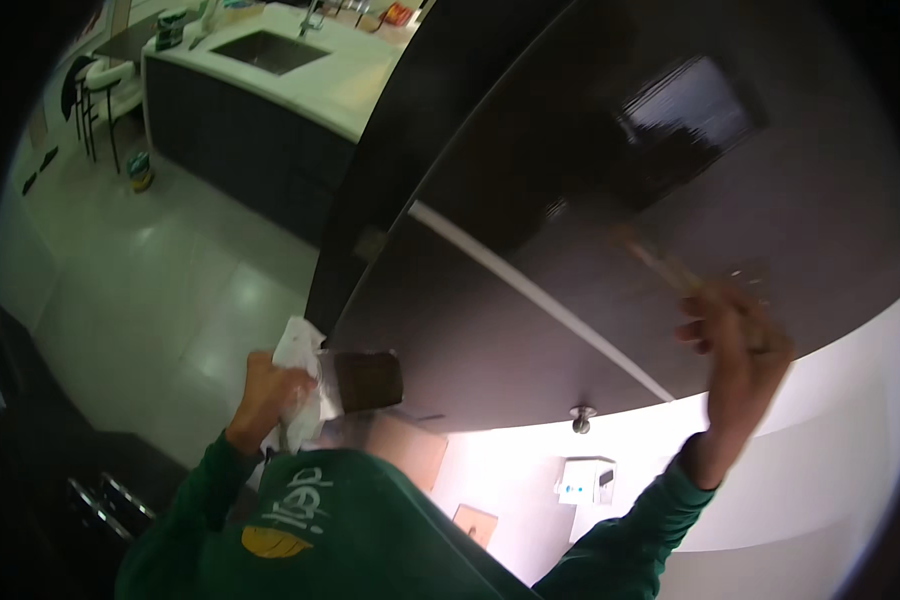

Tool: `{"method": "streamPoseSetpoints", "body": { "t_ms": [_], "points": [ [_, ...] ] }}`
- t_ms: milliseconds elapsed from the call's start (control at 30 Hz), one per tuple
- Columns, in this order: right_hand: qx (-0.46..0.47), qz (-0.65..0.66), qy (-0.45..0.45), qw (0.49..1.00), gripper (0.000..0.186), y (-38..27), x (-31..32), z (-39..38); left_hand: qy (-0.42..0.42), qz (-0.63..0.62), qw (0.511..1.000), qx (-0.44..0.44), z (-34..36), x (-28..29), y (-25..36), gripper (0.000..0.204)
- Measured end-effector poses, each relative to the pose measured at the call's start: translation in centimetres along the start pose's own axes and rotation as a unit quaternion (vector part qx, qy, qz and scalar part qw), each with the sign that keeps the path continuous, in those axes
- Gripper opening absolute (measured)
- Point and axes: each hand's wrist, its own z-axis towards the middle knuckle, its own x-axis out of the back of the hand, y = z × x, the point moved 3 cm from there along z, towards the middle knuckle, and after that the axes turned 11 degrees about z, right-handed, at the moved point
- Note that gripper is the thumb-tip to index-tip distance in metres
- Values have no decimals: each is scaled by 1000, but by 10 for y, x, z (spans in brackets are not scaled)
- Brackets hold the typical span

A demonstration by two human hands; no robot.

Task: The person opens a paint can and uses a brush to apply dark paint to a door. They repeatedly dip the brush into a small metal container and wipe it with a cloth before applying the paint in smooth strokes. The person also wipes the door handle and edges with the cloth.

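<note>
My right hand (738, 335) is raised in front of a large dark brown panel (450, 330). Its fingers close around a thin light-coloured stick, seemingly a brush handle (665, 265); motion smears it, and its tip is indistinct against the panel. Low on the left, my left hand (270, 390) grips a squarish open container (365, 382), its inside dark brown, together with a crumpled white cloth (298, 350). A pale narrow strip (530, 290) crosses the panel diagonally. Beyond it, part of the surface looks glossier and mirrors a bright window shape (690, 105).
A round metal knob (582, 418) sits by the panel's lower edge. At upper left stands a dark kitchen island with a white top (360, 90) and a sink (270, 52). A green tin (140, 172) is on the tiled floor, near stools (108, 85). Dark drawers (70, 440) are at lower left.
</note>
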Motion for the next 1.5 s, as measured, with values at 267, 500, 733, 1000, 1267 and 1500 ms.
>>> {"method": "streamPoseSetpoints", "body": {
  "t_ms": [267, 500, 733, 1000, 1267, 1500],
  "points": [
    [-99, 15, -116, 988, 27, 47, -43, 8, 24, -7, 999, 20, 1, -6, 7, 14],
    [-116, 16, -144, 983, 28, 78, -69, 5, 31, -22, 998, 45, 3, -7, 4, 16],
    [-111, -38, -151, 982, 28, 87, -75, 19, 37, -9, 998, 56, 1, -7, 11, 16],
    [-64, 12, -33, 997, 27, 24, -22, 66, 35, -2, 998, 51, 1, -3, 8, 14],
    [26, -54, 19, 998, 33, -26, 39, 122, 20, 28, 999, 18, 4, -7, 6, 10],
    [110, -72, 74, 989, 35, -94, 83, 173, 42, -21, 999, -8, 6, -8, -2, 8]
  ]
}}
